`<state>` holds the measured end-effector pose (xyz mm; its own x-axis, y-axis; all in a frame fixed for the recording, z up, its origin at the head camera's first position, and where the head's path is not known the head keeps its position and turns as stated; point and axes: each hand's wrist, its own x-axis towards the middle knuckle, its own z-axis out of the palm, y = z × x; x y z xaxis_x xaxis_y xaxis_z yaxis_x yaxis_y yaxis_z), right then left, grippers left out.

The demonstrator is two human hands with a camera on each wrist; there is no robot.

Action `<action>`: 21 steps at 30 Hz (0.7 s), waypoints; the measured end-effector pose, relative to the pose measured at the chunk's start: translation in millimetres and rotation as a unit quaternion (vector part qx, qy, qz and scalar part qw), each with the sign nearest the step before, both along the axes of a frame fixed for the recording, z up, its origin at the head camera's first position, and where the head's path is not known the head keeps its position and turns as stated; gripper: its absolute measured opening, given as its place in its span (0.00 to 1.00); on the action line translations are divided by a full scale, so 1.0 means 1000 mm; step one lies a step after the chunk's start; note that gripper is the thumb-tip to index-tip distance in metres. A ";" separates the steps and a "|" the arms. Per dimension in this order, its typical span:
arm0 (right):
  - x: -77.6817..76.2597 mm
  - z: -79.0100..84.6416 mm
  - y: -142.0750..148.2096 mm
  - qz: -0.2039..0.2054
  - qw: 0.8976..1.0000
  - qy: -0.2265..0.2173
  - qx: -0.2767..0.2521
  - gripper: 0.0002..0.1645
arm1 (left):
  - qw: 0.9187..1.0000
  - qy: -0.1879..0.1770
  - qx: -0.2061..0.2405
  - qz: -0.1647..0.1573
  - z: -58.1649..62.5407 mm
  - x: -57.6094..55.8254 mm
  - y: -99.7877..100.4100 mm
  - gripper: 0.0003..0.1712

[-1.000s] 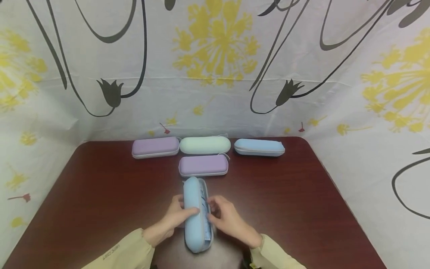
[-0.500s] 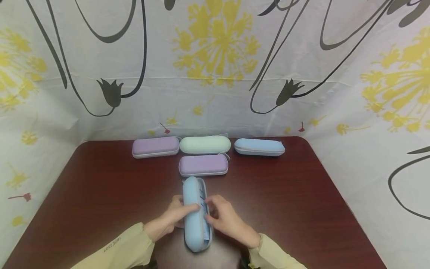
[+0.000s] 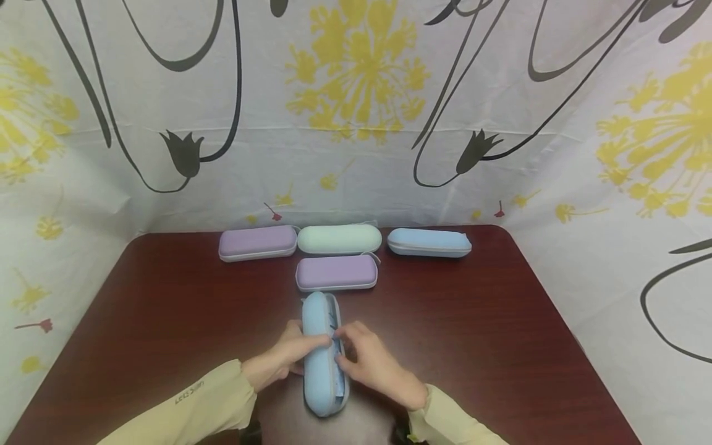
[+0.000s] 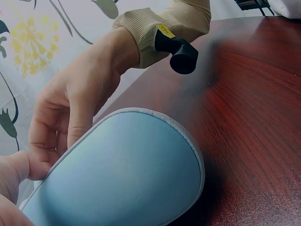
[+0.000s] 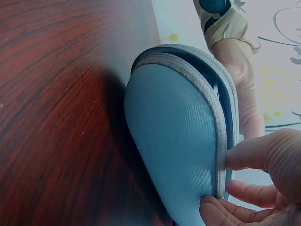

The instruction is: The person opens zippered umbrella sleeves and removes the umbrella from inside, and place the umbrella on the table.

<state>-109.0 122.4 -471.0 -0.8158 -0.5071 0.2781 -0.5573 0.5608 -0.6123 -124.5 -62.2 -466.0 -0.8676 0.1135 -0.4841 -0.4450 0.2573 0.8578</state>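
A light blue hard-shell zip case (image 3: 318, 377) stands lengthwise in front of me, unzipped along its right side. Through the narrow gap a blue patterned lining or content shows, and the right wrist view shows the grey zip edges (image 5: 217, 136) apart near the end. My left hand (image 3: 282, 357) grips the case from the left, thumb across its top and fingers mostly hidden behind it. With bent fingers my right hand (image 3: 375, 364) pinches the edge at the opening; in the right wrist view its fingertips (image 5: 211, 202) lie against the shell and the zip edge.
Behind the held case lies a purple case (image 3: 336, 272). A back row has another purple case (image 3: 258, 243), a pale green case (image 3: 339, 239) and a blue case (image 3: 429, 242). The dark red wooden table (image 3: 489, 346) ends at a flower-patterned cloth (image 3: 356, 179).
The gap in the blue case has narrowed. My right fingers have shifted slightly left with its edge, while the left hand keeps its grip. The other cases stay put.
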 end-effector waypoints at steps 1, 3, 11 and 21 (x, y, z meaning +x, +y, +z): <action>0.000 0.000 0.000 0.001 1.000 0.000 0.001 0.21 | 1.000 0.000 0.004 -0.002 0.000 0.000 0.000 0.46; -0.001 -0.001 0.001 0.003 1.000 -0.001 -0.003 0.21 | 1.000 -0.003 0.014 -0.003 0.000 0.000 -0.001 0.45; -0.004 -0.007 0.008 0.013 0.999 -0.007 -0.039 0.20 | 0.996 -0.023 0.086 0.012 -0.001 0.002 -0.012 0.44; -0.010 -0.009 0.015 -0.011 0.999 0.005 -0.046 0.19 | 0.983 -0.033 0.182 0.024 -0.008 0.003 -0.019 0.35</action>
